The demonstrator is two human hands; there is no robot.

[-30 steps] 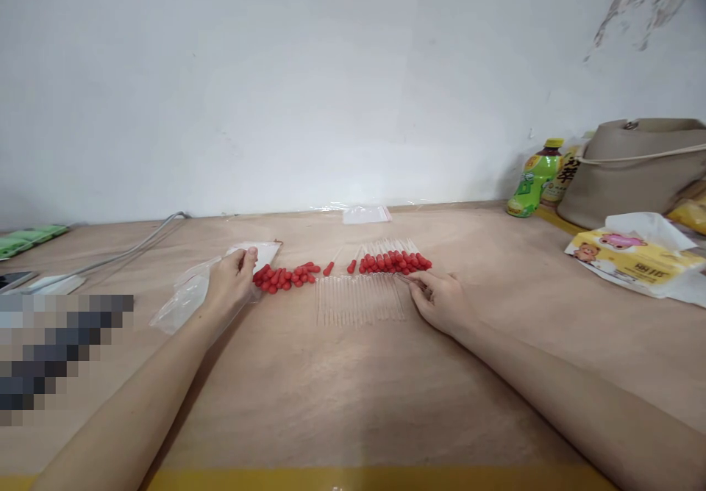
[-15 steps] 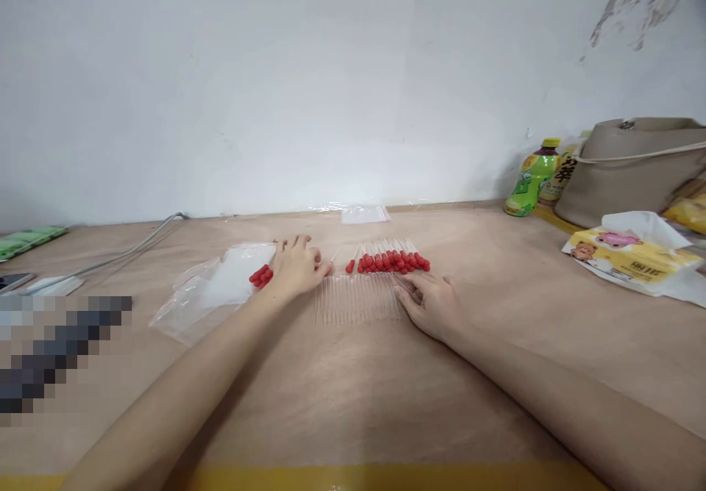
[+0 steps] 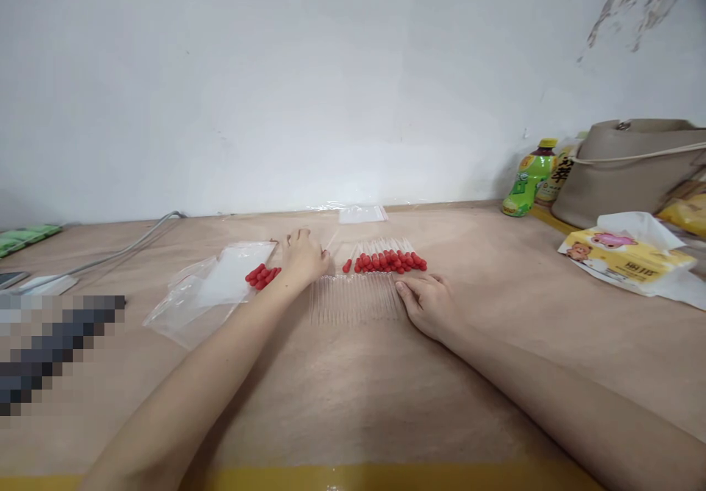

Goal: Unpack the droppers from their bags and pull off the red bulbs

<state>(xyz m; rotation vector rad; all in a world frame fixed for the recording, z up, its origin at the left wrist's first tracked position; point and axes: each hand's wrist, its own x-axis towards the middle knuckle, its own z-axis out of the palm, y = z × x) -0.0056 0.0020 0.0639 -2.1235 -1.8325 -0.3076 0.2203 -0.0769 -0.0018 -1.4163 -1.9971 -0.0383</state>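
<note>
In the head view, my left hand [image 3: 306, 259] is closed, fingers bent down, at the left end of the row. A thin clear stem [image 3: 332, 239] sticks out beside its thumb; the lower end is hidden. My right hand [image 3: 429, 301] is curled on the table, its thumb by the right end of a row of thin clear tubes [image 3: 353, 301]; whatever lies inside its fingers is hidden. Behind those tubes lie several red-bulbed droppers [image 3: 389, 261], stems pointing to the wall. One single red-bulbed dropper [image 3: 347, 265] lies just left of them. More red bulbs [image 3: 262, 276] lie beside my left wrist.
Clear plastic bags [image 3: 209, 292] lie to the left, and a small zip bag [image 3: 361, 214] lies by the wall. A grey cable [image 3: 137, 239] runs at far left. On the right stand a green bottle [image 3: 529, 182], a tissue pack [image 3: 623, 252] and a grey-beige bag [image 3: 618, 175].
My left hand has shifted slightly, and the red bulb that showed at its thumb is out of sight. More red bulbs show beside the left wrist. My right thumb has moved slightly.
</note>
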